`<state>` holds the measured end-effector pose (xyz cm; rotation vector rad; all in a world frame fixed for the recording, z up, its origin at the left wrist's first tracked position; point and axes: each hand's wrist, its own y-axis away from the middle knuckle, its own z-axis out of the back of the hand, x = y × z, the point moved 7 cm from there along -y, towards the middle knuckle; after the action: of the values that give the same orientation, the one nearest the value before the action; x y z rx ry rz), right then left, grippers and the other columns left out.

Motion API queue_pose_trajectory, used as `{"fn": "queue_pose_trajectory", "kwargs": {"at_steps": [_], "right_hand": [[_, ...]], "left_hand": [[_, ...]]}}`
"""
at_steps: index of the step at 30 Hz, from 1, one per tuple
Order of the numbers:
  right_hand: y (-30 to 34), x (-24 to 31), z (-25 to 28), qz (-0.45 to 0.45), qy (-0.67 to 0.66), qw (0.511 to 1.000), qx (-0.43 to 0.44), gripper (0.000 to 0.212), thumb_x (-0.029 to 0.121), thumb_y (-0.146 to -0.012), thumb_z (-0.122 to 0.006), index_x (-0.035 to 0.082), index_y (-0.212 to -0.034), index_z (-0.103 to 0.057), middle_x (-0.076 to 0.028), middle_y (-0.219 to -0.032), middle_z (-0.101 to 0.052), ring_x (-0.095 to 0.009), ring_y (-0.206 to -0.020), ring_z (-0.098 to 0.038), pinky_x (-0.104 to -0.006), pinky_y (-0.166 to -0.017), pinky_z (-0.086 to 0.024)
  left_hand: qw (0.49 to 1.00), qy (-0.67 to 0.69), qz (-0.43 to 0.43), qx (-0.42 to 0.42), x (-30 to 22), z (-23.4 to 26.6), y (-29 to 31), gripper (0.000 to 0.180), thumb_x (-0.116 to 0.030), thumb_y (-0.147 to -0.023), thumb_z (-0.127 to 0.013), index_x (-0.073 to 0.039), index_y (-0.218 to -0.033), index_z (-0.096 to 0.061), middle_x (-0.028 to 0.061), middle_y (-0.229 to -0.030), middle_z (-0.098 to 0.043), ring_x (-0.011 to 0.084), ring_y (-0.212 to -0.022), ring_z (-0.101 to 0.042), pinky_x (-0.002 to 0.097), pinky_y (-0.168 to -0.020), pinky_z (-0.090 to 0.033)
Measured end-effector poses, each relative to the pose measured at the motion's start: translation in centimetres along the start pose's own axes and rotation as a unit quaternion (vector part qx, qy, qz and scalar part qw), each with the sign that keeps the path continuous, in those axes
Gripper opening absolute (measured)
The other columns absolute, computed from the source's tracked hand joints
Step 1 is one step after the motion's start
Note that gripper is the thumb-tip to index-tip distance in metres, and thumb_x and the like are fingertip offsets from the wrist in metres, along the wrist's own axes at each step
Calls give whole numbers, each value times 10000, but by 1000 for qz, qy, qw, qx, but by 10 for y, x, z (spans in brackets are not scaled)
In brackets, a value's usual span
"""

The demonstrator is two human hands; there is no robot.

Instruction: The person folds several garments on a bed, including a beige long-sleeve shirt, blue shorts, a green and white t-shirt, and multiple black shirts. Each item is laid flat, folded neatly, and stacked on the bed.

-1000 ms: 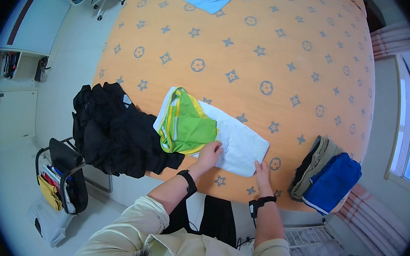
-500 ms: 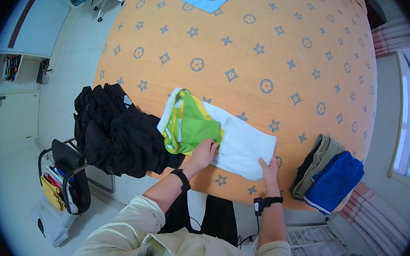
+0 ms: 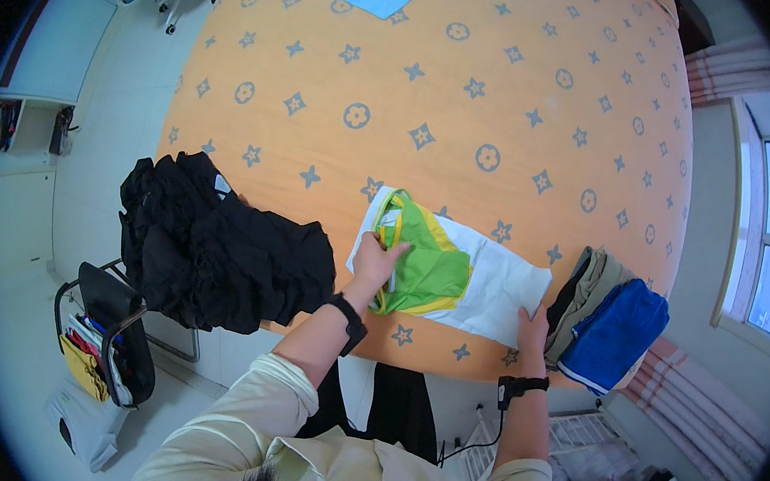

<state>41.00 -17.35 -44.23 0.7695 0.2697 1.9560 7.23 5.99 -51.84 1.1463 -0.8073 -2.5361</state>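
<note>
Soft white cloth garment (image 3: 502, 294) with a green panel (image 3: 433, 268) lies flat between your two hands.
Your left hand (image 3: 376, 260) rests on the panel's left end, thumb spread from fingers; your right hand (image 3: 532, 329) is at the white part's lower right corner, thumb uppermost. You cannot tell here whether either pinches. The cloth looks light, limp and unbreakable, likely to slump unless you hold both ends; the layered corners seem the best grip. Yellow trim edges the smooth green. Crumpled black clothes (image 3: 217, 252) lie left of your left hand; a folded blue garment (image 3: 618, 337) sits just right of your right.
</note>
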Motion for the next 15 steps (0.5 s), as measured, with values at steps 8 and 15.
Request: {"fn": "queue_pose_trajectory", "kwargs": {"at_steps": [8,15], "right_hand": [[-1,-21,1,-56,-50,997,15,465,179,-883,-634,-5,-1287,-496,-248,-1191,-617,-405,-1106,-587,-431,-929,-457],[-3,-35,-8,-71,-59,996,5,455,174,-879,-634,-14,-1271,-501,-244,-1189,-616,-399,-1110,-581,-424,-934,-448]], "left_hand": [[986,-132,-74,-69,-24,1,-4,365,-303,-754,-805,-29,-882,-601,169,-1017,-558,321,-892,-543,402,-815,-467],[926,-31,-373,-57,-58,-6,11,295,-217,-759,-785,-21,-720,-568,104,-732,-552,241,-711,-547,361,-658,-461]]}}
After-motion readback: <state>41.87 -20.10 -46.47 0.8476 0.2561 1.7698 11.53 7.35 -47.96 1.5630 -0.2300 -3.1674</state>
